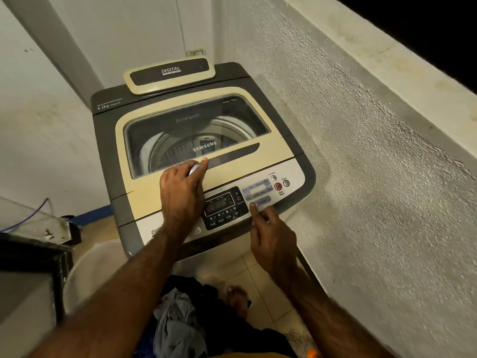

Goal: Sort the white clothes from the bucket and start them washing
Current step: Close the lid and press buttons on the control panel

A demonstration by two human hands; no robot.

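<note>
A top-loading washing machine [289,148] stands in front of me with its glass lid [196,133] down. The drum shows through the glass, but I cannot tell what lies inside. My left hand [180,195] rests on the lid's front edge and holds a small whitish object [193,170] in its curled fingers. My right hand [268,236] has its index finger stretched out, its tip on the Program button [254,204] of the control panel [271,192]; the other fingers are curled under. The Start/Pause button [278,186] sits further right on the panel.
A white bucket [85,267] stands on the tiled floor at the machine's left front. Dark and grey clothes [178,321] lie in a heap at my feet, beside my bare foot [237,295]. A rough wall [361,151] runs along the right. A dark crate [33,251] is at left.
</note>
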